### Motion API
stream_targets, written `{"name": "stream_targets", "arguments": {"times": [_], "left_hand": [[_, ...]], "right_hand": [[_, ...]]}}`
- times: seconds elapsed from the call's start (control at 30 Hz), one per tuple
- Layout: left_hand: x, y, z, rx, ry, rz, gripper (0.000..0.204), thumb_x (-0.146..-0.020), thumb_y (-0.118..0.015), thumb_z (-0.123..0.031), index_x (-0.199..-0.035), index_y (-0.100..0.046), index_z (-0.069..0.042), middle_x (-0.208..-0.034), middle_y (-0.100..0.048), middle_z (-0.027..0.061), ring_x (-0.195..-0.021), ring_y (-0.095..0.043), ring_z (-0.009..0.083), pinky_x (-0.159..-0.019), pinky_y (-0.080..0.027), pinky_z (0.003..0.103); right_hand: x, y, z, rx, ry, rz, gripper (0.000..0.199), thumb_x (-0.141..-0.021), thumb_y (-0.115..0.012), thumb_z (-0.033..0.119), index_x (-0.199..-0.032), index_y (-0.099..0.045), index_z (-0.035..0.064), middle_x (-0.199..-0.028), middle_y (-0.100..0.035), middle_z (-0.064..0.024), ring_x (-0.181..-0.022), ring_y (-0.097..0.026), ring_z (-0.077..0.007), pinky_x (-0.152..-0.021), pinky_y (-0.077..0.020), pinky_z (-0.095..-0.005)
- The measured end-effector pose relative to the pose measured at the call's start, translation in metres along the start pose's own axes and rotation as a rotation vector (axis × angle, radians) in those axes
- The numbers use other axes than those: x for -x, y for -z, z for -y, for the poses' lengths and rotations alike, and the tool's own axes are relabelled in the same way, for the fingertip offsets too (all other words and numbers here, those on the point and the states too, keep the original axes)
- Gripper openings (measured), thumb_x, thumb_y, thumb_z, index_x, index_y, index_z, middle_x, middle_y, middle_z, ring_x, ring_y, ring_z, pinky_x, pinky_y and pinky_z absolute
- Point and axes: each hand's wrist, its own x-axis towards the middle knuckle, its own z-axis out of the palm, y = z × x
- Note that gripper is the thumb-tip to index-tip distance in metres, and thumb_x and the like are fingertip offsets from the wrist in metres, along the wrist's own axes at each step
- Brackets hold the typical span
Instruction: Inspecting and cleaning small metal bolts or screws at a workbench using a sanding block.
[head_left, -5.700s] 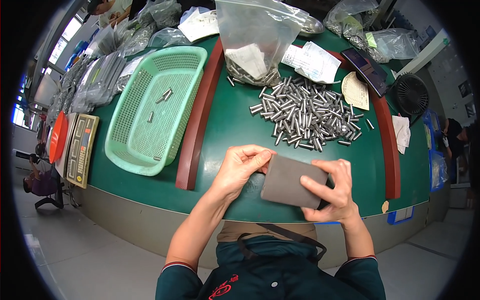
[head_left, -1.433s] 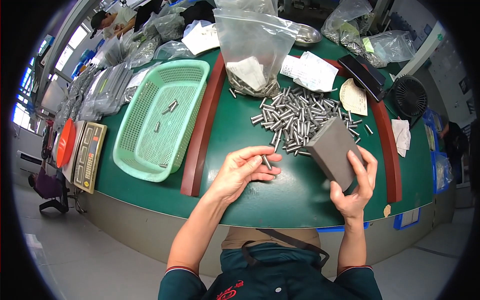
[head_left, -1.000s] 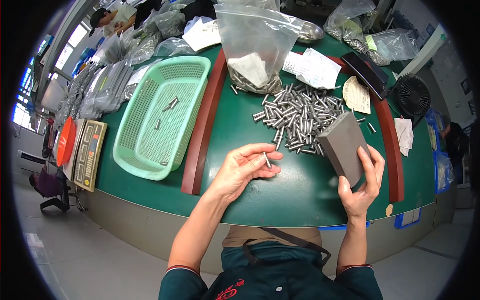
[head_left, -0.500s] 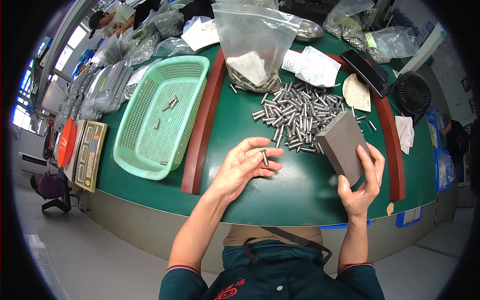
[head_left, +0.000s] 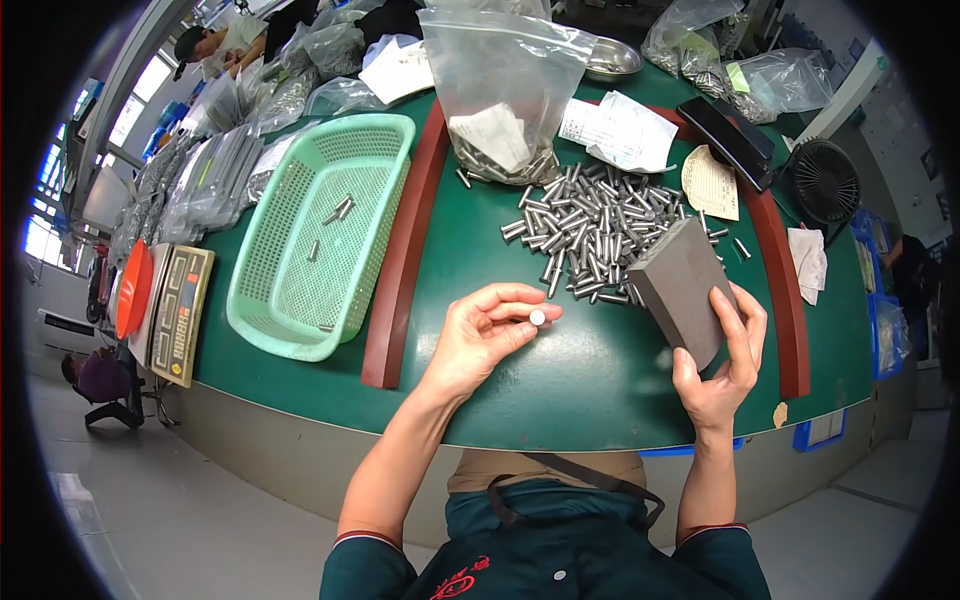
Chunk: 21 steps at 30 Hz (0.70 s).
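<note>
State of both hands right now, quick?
Left hand: closed on one small metal pin, pinched at the fingertips, round end facing the camera.
Right hand: holding the grey block, tilted.

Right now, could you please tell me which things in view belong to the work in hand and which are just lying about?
Seemingly in the work:
pin in left hand
block in right hand
pin pile
clear bag
basket

Probably just lying about:
phone
fan
scale

Paper slips (head_left: 637, 130), shirt (head_left: 530, 550) — nothing legible
</note>
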Motion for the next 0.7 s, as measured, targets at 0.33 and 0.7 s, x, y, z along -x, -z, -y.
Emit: {"name": "stream_targets", "arguments": {"times": [0.33, 0.7], "left_hand": [[0.0, 0.0, 0.0, -0.007, -0.015, 0.006, 0.029, -0.083, -0.064, 0.003, -0.111, -0.059, -0.002, -0.102, -0.067, 0.0146, -0.091, -0.065, 0.0158, -0.078, -0.052, 0.025], [-0.001, 0.007, 0.012, 0.176, -0.016, 0.109, 0.019, -0.084, -0.063, 0.002, -0.103, -0.062, 0.003, -0.095, -0.067, 0.0121, -0.088, -0.065, 0.0154, -0.081, -0.053, 0.027]], "right_hand": [[0.0, 0.0, 0.001, 0.009, -0.003, 0.0, 0.062, -0.051, -0.065, 0.009, -0.113, -0.062, 0.0031, -0.115, -0.05, -0.0186, -0.101, -0.052, -0.0308, -0.084, -0.0458, -0.0389], [-0.002, -0.008, 0.011, -0.099, 0.212, 0.292, 0.062, -0.049, -0.074, 0.021, -0.109, -0.065, 0.008, -0.112, -0.055, -0.019, -0.09, -0.055, -0.0318, -0.079, -0.0428, -0.0402]]}}
